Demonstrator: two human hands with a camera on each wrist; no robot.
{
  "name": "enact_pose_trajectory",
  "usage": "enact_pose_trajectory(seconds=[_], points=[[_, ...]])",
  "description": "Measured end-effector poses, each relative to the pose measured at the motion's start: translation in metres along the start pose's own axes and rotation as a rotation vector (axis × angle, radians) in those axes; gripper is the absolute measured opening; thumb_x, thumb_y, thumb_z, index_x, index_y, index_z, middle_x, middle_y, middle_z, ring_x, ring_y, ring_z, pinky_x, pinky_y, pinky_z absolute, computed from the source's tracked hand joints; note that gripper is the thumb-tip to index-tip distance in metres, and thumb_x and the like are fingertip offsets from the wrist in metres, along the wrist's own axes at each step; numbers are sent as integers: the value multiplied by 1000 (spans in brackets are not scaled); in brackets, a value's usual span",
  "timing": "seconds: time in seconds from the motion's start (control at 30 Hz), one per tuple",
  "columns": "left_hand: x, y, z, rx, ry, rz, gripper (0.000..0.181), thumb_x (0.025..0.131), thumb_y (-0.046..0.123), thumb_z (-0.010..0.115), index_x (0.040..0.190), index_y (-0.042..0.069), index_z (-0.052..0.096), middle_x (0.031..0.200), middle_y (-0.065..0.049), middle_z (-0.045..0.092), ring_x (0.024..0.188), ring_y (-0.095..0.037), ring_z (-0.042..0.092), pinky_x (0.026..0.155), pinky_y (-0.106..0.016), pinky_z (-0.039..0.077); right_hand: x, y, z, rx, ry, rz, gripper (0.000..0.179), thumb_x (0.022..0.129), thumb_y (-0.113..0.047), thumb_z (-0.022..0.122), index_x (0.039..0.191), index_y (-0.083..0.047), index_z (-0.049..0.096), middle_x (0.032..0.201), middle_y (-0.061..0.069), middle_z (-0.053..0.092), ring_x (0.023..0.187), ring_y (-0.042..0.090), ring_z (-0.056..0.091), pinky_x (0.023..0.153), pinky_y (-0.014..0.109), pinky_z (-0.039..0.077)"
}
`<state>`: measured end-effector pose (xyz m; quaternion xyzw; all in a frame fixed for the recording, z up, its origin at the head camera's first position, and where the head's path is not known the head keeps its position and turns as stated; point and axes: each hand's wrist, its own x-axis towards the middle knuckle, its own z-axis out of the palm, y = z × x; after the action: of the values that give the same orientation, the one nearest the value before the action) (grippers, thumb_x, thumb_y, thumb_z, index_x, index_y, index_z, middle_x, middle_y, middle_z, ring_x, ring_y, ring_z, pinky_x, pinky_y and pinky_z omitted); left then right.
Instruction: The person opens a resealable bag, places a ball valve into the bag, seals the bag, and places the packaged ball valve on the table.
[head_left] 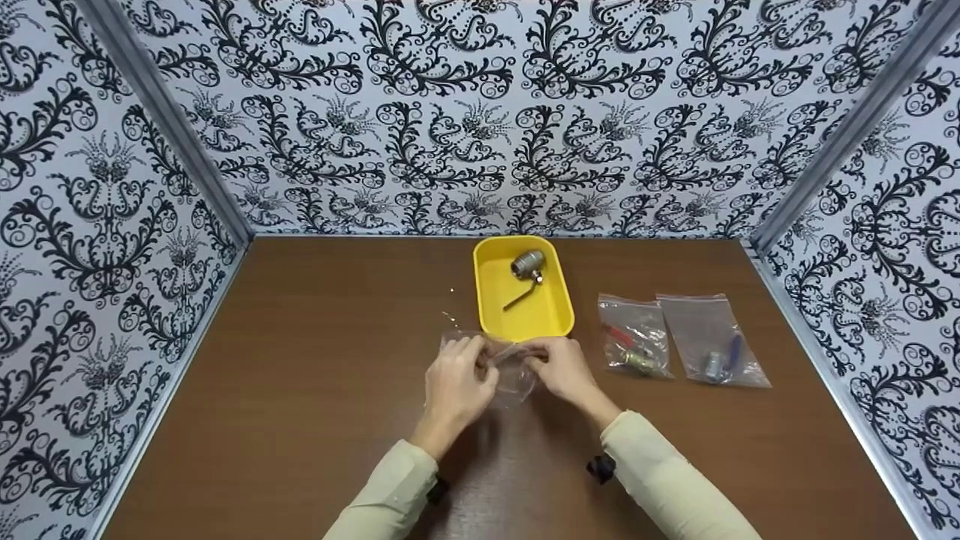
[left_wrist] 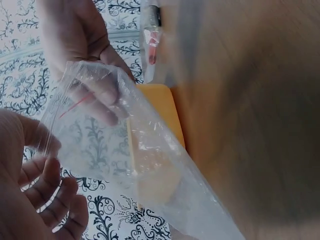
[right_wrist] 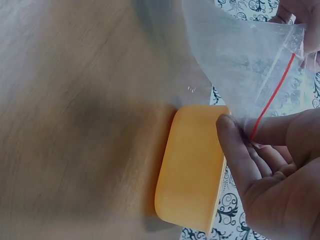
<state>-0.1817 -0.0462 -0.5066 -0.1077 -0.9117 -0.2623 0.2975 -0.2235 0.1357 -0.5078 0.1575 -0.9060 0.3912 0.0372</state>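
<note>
Between the two hands is a clear zip-lock bag (left_wrist: 150,145) with a red line along its seal, and no contents show in it. My left hand (head_left: 459,379) pinches one end of the bag's top edge between thumb and finger. At the other end, my right hand (head_left: 561,369) pinches the edge, thumb against fingers, as the right wrist view shows. Just beyond the hands stands a yellow tray (head_left: 491,292). In it lies a metal ball valve (head_left: 528,262) with a thin lever handle (head_left: 521,295).
Right of the tray lie two zip-lock bags on the brown table (head_left: 315,360). One bag (head_left: 634,315) holds a red-handled brass-coloured fitting; the other bag (head_left: 697,322) holds a metal fitting with a blue part. Patterned walls (head_left: 480,135) enclose the back and sides.
</note>
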Motion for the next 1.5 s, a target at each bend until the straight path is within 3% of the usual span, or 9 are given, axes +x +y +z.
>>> enact_pose_trajectory(seconds=[0.23, 0.5, 0.63, 0.73, 0.9, 1.03, 1.13, 1.23, 1.5], points=[[1, -5, 1, 35, 54, 22, 12, 71, 15, 69, 78, 17, 60, 70, 5, 58, 70, -16, 56, 62, -31, 49, 5, -5, 3, 28, -8, -25, 22, 83, -1, 71, 104, -6, 75, 99, 8, 76, 93, 22, 72, 84, 40, 56], [6, -12, -4, 55, 139, -6, 12, 72, 12, 70, 75, 16, 60, 67, 3, 58, 68, -17, 55, 59, -31, 47, 20, -8, 3, 145, -64, -99, 24, 91, -16, 67, 111, -4, 71, 109, 11, 73, 102, 27, 69, 91, 45, 54], [7, -17, -7, 66, 137, -38, 12, 72, 11, 70, 74, 16, 59, 68, 3, 58, 70, -18, 56, 59, -32, 47, 36, -1, 2, 55, 6, -75, 23, 93, -16, 64, 111, -5, 72, 110, 9, 73, 105, 26, 68, 94, 41, 52], [7, -20, -9, 77, 132, -55, 12, 71, 11, 69, 74, 15, 59, 68, 2, 58, 71, -19, 57, 59, -33, 48, 50, 6, 2, -33, 8, -47, 23, 93, -13, 62, 112, -5, 71, 111, 10, 73, 105, 26, 68, 94, 41, 52], [6, -20, -7, 89, 129, -45, 12, 71, 12, 70, 74, 14, 58, 69, 2, 59, 71, -20, 58, 61, -34, 49, 73, 16, 6, -169, -116, 22, 32, 92, -13, 60, 122, -1, 65, 123, 14, 67, 115, 30, 63, 100, 45, 48], [4, -18, -5, 88, 132, -33, 13, 71, 14, 70, 74, 14, 57, 69, 2, 59, 71, -20, 58, 62, -35, 49, 86, 22, 12, -222, -203, 67, 39, 95, -16, 57, 130, 0, 59, 132, 17, 61, 112, 31, 60, 101, 47, 46], [3, -15, -4, 80, 132, -30, 14, 70, 13, 70, 74, 14, 57, 69, 2, 58, 71, -20, 58, 62, -34, 48, 91, 27, 15, -224, -177, 84, 36, 95, -14, 55, 129, -2, 60, 131, 17, 61, 111, 32, 60, 99, 48, 46], [2, -14, -2, 76, 131, -26, 14, 70, 13, 70, 74, 14, 57, 69, 2, 58, 70, -20, 57, 63, -33, 48, 94, 31, 16, -269, -149, 80, 37, 94, -10, 53, 131, -5, 59, 133, 18, 60, 121, 36, 56, 102, 50, 44], [-1, -12, 1, 75, 124, -12, 15, 70, 13, 71, 73, 14, 56, 70, 2, 60, 69, -19, 57, 61, -33, 49, 102, 31, 20, -419, -356, 167, 51, 101, -31, 44, 150, -20, 38, 159, 21, 24, 139, 48, 34, 110, 61, 33]])
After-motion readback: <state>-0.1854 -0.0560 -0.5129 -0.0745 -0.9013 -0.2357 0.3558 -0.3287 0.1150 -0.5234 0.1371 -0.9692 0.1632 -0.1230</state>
